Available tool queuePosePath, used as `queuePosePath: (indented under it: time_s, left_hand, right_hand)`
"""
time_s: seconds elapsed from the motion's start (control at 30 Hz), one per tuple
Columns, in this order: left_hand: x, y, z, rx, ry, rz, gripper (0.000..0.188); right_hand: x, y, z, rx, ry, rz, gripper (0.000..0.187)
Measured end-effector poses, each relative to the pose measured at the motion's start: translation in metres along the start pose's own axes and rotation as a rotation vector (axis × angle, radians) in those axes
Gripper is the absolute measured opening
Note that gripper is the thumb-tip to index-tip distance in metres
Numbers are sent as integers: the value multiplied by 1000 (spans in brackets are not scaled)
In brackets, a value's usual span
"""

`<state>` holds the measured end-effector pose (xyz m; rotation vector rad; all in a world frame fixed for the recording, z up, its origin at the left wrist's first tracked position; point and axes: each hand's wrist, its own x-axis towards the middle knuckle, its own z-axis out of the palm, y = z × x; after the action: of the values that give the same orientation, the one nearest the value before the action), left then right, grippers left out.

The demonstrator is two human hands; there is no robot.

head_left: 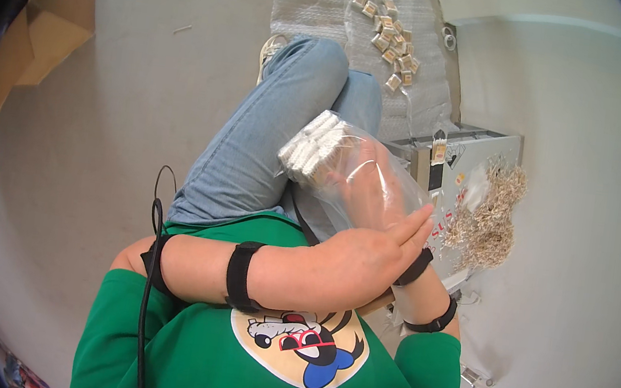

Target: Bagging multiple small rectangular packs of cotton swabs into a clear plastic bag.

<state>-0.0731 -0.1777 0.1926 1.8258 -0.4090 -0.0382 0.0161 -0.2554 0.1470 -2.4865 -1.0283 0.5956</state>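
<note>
Clear bag point(336, 205) w/ white bundles point(313, 148) is prob. light, slippery, best held at mouth; L hand's point(384, 253) & R hand's point(371, 182) pinch I can't tell.

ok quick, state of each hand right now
Left hand: touching the clear plastic bag; grip cannot be told.
Right hand: seen through the bag's plastic; grip unclear.

A clear, glossy plastic bag point(404, 185) slants across the middle of the view, creased, its filled end at the upper left and its thinner part running down to the right. White bundles point(312, 146) with a rough, fluffy look sit pressed side by side in the filled end.
</note>
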Motion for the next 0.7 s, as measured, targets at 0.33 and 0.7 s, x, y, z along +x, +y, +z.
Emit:
queuePosePath:
  time_s: [0.33, 0.7]
  left_hand:
    - [1, -4, 8, -64, -61, -12, 78]
    - [6, -8, -2, -30, -48, -56, 74]
  right_hand:
    - [-1, 44, 25, -305, 82, -150, 17]
    - [12, 27, 25, -170, -100, -301, 26]
